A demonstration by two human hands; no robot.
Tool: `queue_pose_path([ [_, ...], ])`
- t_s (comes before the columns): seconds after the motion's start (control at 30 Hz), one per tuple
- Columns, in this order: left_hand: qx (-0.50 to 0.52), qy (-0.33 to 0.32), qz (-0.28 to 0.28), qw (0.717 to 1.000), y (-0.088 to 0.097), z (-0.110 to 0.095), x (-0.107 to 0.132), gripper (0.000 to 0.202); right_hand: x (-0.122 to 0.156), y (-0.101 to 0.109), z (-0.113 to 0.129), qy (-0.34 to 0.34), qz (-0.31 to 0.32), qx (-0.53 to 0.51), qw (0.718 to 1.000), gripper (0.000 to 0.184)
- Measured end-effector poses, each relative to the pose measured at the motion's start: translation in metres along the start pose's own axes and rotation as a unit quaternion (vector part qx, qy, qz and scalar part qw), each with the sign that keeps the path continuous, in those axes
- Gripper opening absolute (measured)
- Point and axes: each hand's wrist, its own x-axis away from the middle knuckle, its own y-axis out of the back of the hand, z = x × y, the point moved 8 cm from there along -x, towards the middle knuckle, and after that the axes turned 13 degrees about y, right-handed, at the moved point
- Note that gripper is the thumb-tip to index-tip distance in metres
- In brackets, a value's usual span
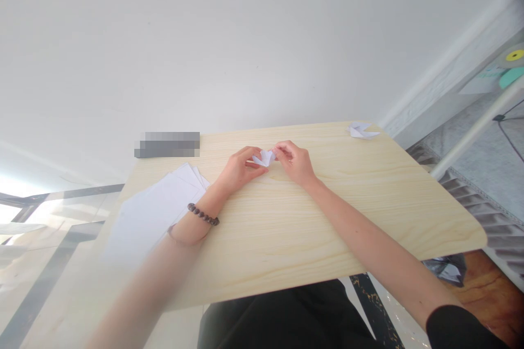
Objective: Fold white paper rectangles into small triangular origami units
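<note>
Between my two hands is a small piece of folded white paper [265, 158], just above the wooden table [327, 229] near its middle. My left hand [241, 168] grips its left side, the fingers curled round it and the thumb stretched along below. On the right edge of the paper, my right hand [295, 162] pinches with thumb and fingertips. Parts of the paper are hidden behind the fingers. A beaded bracelet [203, 215] circles my left wrist.
Sheets of white paper [155, 207] lie in a loose stack at the table's left. Another folded paper piece [361, 131] rests at the far right corner. A blurred dark object [167, 145] sits at the back left, by the wall [245, 38]. A pale pole [477, 125] slants past the right edge.
</note>
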Motion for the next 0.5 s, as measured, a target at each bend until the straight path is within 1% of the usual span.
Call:
queue_pose_path([
  [0.07, 0.009, 0.014, -0.015, 1.000, 0.002, 0.004, -0.001, 0.022, 0.000, -0.002, -0.001, -0.005, 0.005, -0.012, 1.000, 0.027],
  [0.2, 0.040, 0.085, -0.055, 0.994, 0.010, 0.016, -0.004, 0.024, 0.001, -0.002, -0.004, -0.025, -0.001, -0.063, 0.998, 0.029],
  [0.27, 0.040, 0.101, -0.068, 0.992, 0.014, 0.017, -0.004, 0.025, 0.001, -0.001, -0.008, -0.039, -0.007, -0.087, 0.995, 0.029],
  [0.37, 0.050, 0.098, -0.081, 0.991, 0.018, 0.015, -0.003, 0.027, 0.001, -0.002, -0.014, -0.059, -0.014, -0.122, 0.991, 0.028],
  [0.5, 0.050, 0.078, -0.090, 0.992, 0.020, 0.013, -0.003, 0.027, 0.002, -0.005, -0.017, -0.065, 0.002, -0.139, 0.988, 0.027],
])
